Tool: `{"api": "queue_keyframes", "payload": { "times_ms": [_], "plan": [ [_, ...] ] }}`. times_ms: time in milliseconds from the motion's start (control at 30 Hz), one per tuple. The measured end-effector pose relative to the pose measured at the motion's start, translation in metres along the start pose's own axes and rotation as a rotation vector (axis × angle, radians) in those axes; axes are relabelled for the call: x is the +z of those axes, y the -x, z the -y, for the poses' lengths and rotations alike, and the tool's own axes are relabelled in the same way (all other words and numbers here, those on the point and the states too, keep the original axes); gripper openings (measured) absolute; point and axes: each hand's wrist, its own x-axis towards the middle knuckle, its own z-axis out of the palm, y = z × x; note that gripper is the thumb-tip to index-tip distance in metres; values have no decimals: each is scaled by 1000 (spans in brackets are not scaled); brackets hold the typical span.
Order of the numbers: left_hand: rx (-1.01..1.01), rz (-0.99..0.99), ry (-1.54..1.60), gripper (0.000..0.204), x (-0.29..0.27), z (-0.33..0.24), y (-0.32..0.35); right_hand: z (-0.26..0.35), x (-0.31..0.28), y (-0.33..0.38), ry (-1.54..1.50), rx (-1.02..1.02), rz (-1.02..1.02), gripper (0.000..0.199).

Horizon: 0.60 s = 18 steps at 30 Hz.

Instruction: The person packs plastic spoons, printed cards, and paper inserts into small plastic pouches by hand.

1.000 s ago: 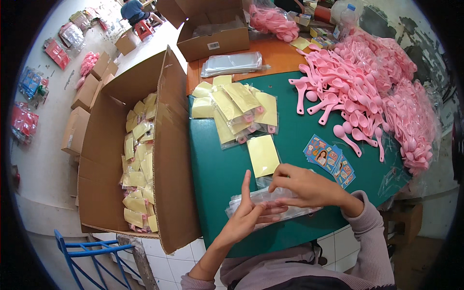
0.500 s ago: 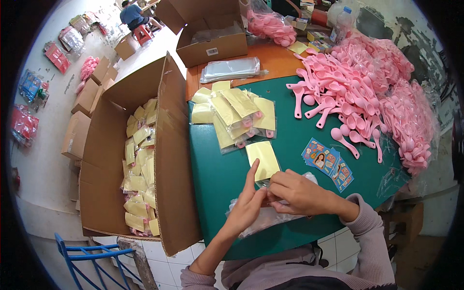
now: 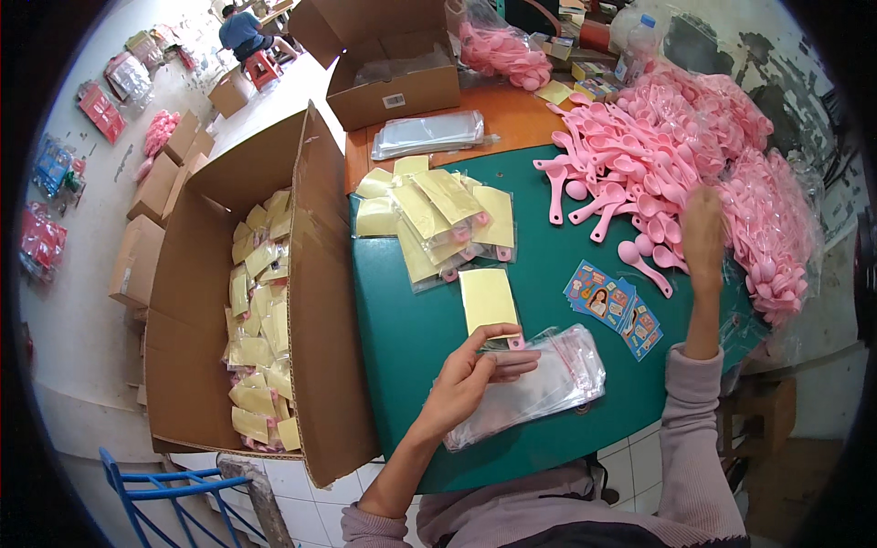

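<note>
My left hand is open, its fingers stretched out over the lower end of a clear packet with a pale yellow card inside. A pink handle end shows at that packet's lower edge, beside my fingers. Under and right of this hand lies a stack of empty clear plastic bags. My right hand is at the near right side of a heap of pink spoons. Motion smears its fingers, so whether it grips a spoon does not show. One pink spoon lies apart, left of it.
Blue printed cards lie mid-table. Finished-looking yellow-card packets form a pile beyond my left hand. A tall cardboard box with similar packets stands left. Behind are more clear bags and an open carton. A person sits far off.
My right hand has left the yellow-card packet and moved right and away to the spoon heap. My left hand stays by the packet, its fingers now pointing rightward.
</note>
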Motion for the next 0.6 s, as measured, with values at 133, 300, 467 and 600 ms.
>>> {"api": "queue_keyframes", "payload": {
  "times_ms": [133,300,467,600],
  "plan": [
    [65,-31,17,32,-2,10,-5,11,10,20,384,-156,-39,32],
    [124,-44,175,26,-15,16,1,89,96,64,-214,-352,617,32],
    [-29,-52,270,13,-11,-11,5,72,99,59,-321,-182,579,14],
    [56,-270,-431,10,-9,0,3,66,104,60,-468,-5,705,18]
  ]
}}
